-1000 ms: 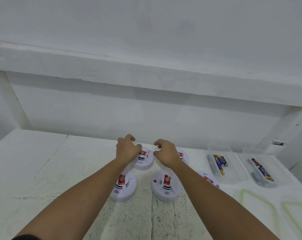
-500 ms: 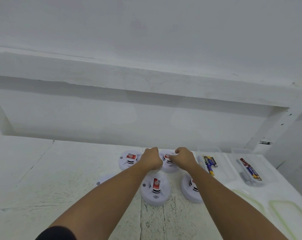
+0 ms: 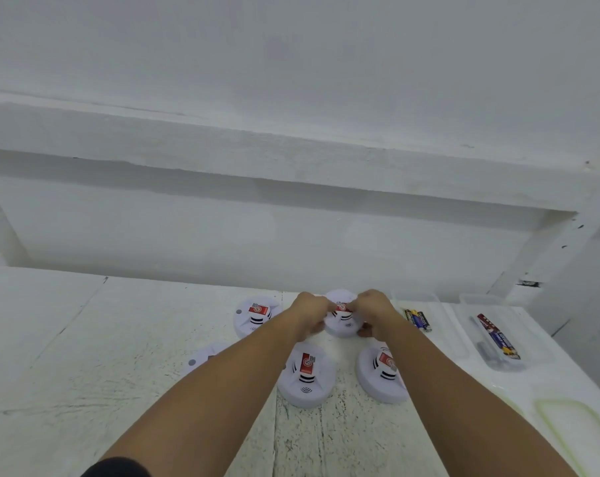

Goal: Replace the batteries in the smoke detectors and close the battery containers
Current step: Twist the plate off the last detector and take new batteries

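At the bench's (image 3: 85, 356) near right edge lies a clear lid (image 3: 546, 407) with a pale green rim. Toward the middle, two white smoke detectors sit side by side, the centre detector (image 3: 305, 375) and the right detector (image 3: 379, 375), each showing a red label. A third, the left detector (image 3: 204, 356), is half hidden behind the left forearm.

Beyond them both hands meet on the held detector (image 3: 341, 320). The left hand (image 3: 309, 313) curls round its left side and the right hand (image 3: 376, 313) round its right side, each grip narrow, with fingertips tucked under the rim and thumbs near the red label. Whether it rests on the bench or is raised off it I cannot tell.

Just left of it sits the far detector (image 3: 254, 316). Toward the far right corner stand two clear containers: the nearer container (image 3: 446, 327) holds loose batteries (image 3: 418, 319), and the outer container (image 3: 529, 325) holds more batteries (image 3: 496, 337).
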